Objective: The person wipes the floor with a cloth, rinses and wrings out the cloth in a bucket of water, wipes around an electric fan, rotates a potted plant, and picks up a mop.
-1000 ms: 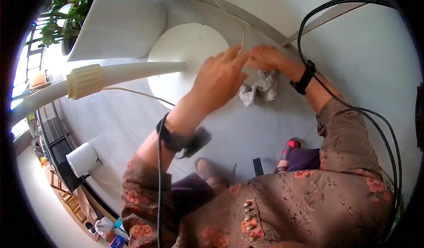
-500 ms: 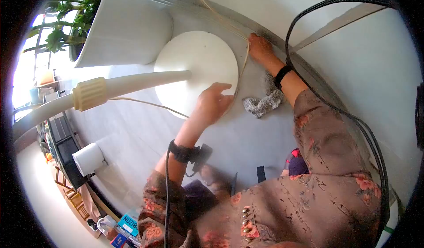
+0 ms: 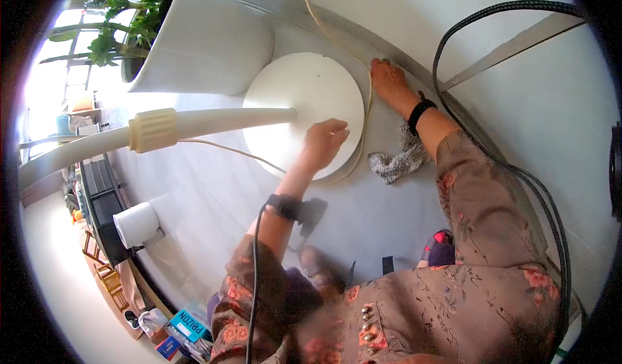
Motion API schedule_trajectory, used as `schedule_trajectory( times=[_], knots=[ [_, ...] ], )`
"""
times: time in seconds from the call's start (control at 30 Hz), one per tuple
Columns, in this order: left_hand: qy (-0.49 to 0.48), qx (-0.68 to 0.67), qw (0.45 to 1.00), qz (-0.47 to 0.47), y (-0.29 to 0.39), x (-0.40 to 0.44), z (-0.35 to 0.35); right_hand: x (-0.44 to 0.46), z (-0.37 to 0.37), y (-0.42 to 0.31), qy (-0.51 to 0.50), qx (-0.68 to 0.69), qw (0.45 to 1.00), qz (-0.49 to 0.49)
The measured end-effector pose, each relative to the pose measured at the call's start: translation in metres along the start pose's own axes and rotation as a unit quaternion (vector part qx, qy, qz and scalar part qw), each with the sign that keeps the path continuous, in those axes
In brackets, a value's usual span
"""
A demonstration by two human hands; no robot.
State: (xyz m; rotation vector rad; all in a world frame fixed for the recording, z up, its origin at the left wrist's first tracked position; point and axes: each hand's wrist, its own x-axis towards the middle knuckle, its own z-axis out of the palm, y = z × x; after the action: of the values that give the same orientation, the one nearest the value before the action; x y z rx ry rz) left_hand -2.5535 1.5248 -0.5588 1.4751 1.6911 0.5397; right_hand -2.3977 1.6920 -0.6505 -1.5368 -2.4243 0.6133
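A round white base (image 3: 269, 92) lies on the grey floor, with a white pole (image 3: 227, 121) rising from it toward the left. My left hand (image 3: 324, 145) is over the base's near edge, fingers loosely curled and slightly apart, holding nothing visible. A thin cream cord (image 3: 337, 40) comes down along the wall and bends around the base's right side. At that bend my right hand (image 3: 391, 84) has its fingers closed on the cord beside the wall; the fingertips are partly hidden. Below my right wrist lies a crumpled grey cloth (image 3: 395, 164).
A white planter (image 3: 207, 40) with green leaves stands beyond the base. A ribbed cream collar (image 3: 153, 131) sits on the pole. A black braided cable (image 3: 447, 34) loops near my right arm. A white cylindrical object (image 3: 137, 225) and a blue box (image 3: 188, 325) are at left.
The whole view has shifted, so things appear slightly farther right. My left hand has moved a little inward over the base, its fingers closer together. My right hand remains at the cord.
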Motion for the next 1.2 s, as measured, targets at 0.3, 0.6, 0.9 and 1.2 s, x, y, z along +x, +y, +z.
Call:
schedule_trajectory(
  times=[0.3,0.6,0.9,1.2],
  knots=[
    [0.005,-0.037,0.999,-0.029,-0.002,0.002,0.004,-0.019,-0.008,0.000,-0.076,0.045,0.996,-0.019],
    [0.090,0.117,0.985,-0.085,-0.031,0.001,0.013,-0.165,-0.077,-0.012,-0.280,-0.139,0.909,-0.274],
    [0.091,0.302,0.947,-0.062,-0.038,-0.012,0.022,-0.121,-0.018,0.056,-0.170,-0.020,0.977,-0.125],
    [0.071,0.313,0.945,-0.068,-0.040,-0.016,0.034,0.024,-0.086,-0.053,0.032,-0.053,0.984,-0.165]
  ],
)
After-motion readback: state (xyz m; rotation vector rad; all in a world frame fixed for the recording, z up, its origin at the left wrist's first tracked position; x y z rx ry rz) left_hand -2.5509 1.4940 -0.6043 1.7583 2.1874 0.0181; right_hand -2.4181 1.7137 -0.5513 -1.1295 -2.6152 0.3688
